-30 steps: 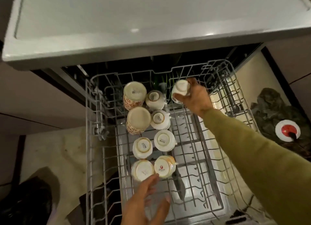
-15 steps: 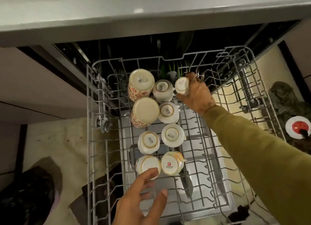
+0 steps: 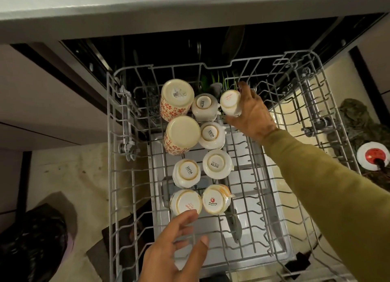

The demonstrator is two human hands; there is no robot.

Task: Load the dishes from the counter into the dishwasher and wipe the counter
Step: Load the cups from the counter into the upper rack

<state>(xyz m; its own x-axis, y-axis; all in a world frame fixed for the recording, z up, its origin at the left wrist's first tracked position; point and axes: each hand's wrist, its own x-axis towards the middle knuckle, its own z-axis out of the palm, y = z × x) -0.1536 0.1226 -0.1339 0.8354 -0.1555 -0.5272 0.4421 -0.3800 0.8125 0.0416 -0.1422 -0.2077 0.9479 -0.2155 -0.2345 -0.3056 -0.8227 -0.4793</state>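
1. Head view: the pulled-out grey wire upper dishwasher rack (image 3: 114, 155) holds nine upside-down cups: two tall cream mugs with red flower print (image 3: 176, 99) and seven small white cups.
2. Four small cups read "SISTA" (image 3: 204, 104); one at the front reads "Somny" (image 3: 213, 201).
3. The right hand (image 3: 251, 112), in an olive sleeve, reaches to the rack's back, fingers wrapped around the small white cup (image 3: 230, 102) there.
4. The left hand (image 3: 175, 248) hovers spread and relaxed over the rack's front, holding nothing.
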